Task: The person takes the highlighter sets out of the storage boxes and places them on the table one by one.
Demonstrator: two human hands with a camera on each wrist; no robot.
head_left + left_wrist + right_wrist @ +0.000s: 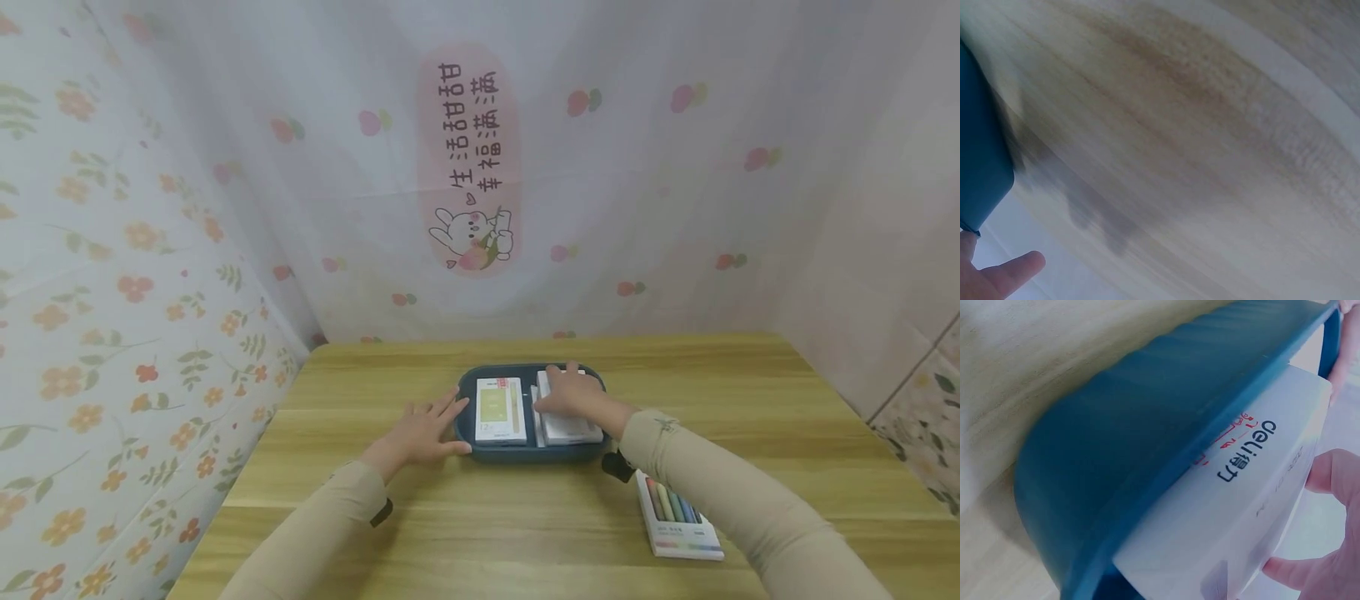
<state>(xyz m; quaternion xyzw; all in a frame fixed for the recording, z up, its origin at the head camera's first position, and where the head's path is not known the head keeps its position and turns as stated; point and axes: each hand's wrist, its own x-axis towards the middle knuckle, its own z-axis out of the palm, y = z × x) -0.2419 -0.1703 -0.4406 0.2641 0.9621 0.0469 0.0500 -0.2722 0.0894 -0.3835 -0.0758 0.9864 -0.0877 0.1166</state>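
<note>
A dark blue oval tray (498,455) with a divider stands near the back of the table. My left hand (422,433) touches its left end, fingers spread; in the left wrist view, part of that hand (997,278) shows below the tray's corner (982,144). My right hand (576,395) grips a white box (568,432) in the right compartment. In the right wrist view, thumb and finger are on the edge of this box (1229,500), which bears "deli" lettering and sits tilted against the tray's wall (1122,419). A white box with a yellow-green panel (495,408) lies in the left compartment.
A box of colored sticks (678,521) lies on the wooden table (525,533), partly under my right forearm. Behind the table hangs a printed curtain (637,183); a floral curtain (135,333) runs along the left side.
</note>
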